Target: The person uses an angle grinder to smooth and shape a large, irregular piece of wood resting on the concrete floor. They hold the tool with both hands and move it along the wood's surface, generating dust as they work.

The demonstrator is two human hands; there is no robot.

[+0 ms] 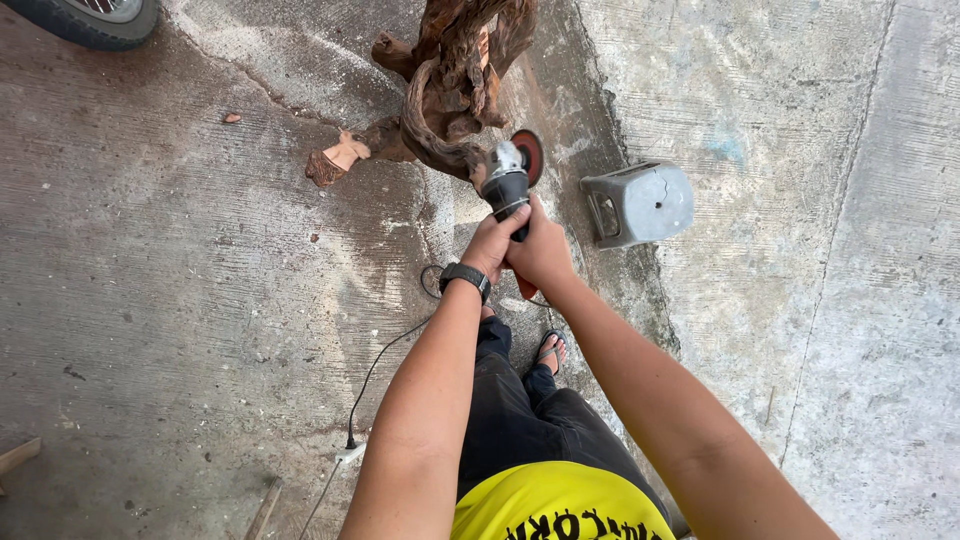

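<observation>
Concrete floor (200,300), grey and stained, spreading under everything, dusted pale around the work. Gnarled reddish-brown root wood (455,80), twisted and knotted, standing upright at top centre, lower end touching the floor. Grey plastic stool (640,203), lying tipped on its side just right of the wood. Dark tyre (90,20), showing partly at the top left corner. Angle grinder (512,180), dark body with silver head and reddish disc, pointing up toward the base of the wood, disc sitting close against the lowest knot; actual contact not being clear. Left hand (490,245), closed around the grinder body from the left side, wearing a dark wristwatch (466,278). Right hand (543,250), wrapped shut around the same grinder body just beside the left, fingers overlapping the handle. Black power cord (375,370), trailing down-left from below the hands to a white plug block (350,453) on the floor. Cut wood chunk (335,160), pale-faced, lying left of the root base. Sandalled foot (549,350), resting below the hands.
</observation>
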